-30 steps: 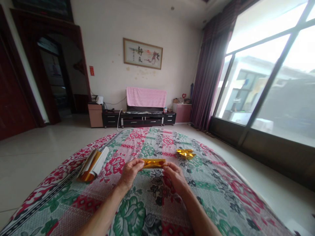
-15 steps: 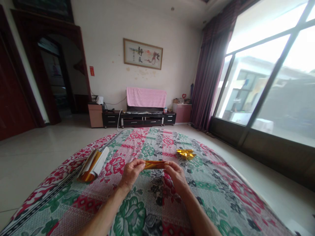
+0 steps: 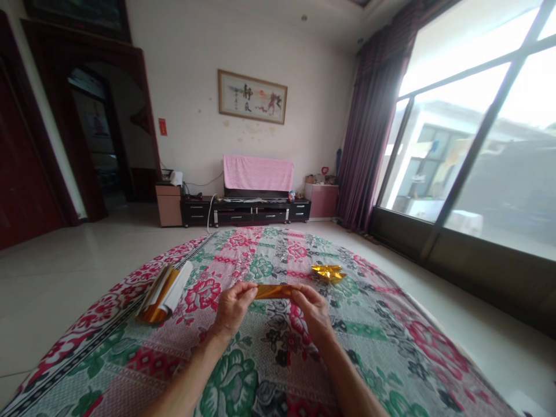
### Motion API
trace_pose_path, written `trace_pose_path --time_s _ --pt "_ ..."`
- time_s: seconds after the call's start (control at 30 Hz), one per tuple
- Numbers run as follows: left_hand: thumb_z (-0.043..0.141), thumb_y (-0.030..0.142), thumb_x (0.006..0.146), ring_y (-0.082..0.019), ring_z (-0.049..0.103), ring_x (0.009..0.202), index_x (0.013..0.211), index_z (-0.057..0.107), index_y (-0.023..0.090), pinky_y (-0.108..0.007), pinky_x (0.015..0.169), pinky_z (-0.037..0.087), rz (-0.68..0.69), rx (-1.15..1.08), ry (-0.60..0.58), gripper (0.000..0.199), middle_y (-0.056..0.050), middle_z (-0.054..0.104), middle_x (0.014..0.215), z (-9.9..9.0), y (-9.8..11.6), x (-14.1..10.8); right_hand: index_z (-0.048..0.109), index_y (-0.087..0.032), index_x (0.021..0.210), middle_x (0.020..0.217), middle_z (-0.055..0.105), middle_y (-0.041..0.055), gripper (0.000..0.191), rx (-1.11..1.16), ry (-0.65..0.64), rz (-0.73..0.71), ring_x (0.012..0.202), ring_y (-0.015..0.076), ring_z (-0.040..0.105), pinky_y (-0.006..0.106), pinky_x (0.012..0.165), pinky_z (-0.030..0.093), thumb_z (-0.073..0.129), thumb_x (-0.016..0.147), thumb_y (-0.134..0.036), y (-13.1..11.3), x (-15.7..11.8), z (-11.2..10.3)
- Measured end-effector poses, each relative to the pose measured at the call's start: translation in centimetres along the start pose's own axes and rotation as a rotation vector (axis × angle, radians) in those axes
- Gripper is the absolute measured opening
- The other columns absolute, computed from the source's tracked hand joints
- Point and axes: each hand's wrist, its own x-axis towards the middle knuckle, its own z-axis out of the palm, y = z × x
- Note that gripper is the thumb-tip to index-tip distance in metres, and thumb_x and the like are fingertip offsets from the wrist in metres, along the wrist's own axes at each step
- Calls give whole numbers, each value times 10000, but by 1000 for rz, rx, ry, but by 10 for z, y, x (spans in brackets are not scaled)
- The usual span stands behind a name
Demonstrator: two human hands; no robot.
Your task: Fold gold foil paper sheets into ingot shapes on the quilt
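Observation:
A narrow strip of gold foil paper [image 3: 274, 292] is stretched level between my two hands, above the flowered cloth. My left hand [image 3: 234, 304] pinches its left end between thumb and fingers. At the other end my right hand [image 3: 311, 307] grips it the same way. Beyond my right hand, a folded gold foil piece [image 3: 329, 273] with pointed ends lies on the cloth. Off to the left rests a loose roll of gold and white foil sheets [image 3: 164, 292].
A flowered cloth [image 3: 230, 376] in red, green and grey covers the surface before me. Past its far edge stands a low black TV cabinet [image 3: 260, 215] with a pink cloth [image 3: 258, 172] above it. Large windows [image 3: 469, 145] and a purple curtain [image 3: 367, 133] are on the right.
The gold foil strip has turned slightly, so its face looks flatter and smoother now. Both hands stay in nearly the same place and keep hold of its ends.

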Motion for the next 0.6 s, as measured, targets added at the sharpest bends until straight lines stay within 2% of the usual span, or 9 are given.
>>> trace_pose_path --time_s 0.23,0.37,0.6 --pt "664 357 663 -175 619 684 825 720 153 -231 626 469 12 63 60 266 -33 703 728 0 5 -1 726 -179 785 738 686 27 284 10 43 -18 632 143 576 285 643 472 762 583 -376 2 1 1" --pt "673 366 647 -171 633 671 818 722 147 -226 613 484 28 40 84 282 -36 708 716 0 6 -1 732 -188 771 812 709 44 263 65 42 -42 703 165 612 303 686 494 769 578 -364 1 1 4" --pt "680 350 647 -165 650 715 858 706 140 -224 649 503 29 -26 112 298 -49 719 795 0 5 3 739 -200 775 810 713 39 223 84 34 -63 675 150 611 299 683 495 764 599 -335 1 3 8"
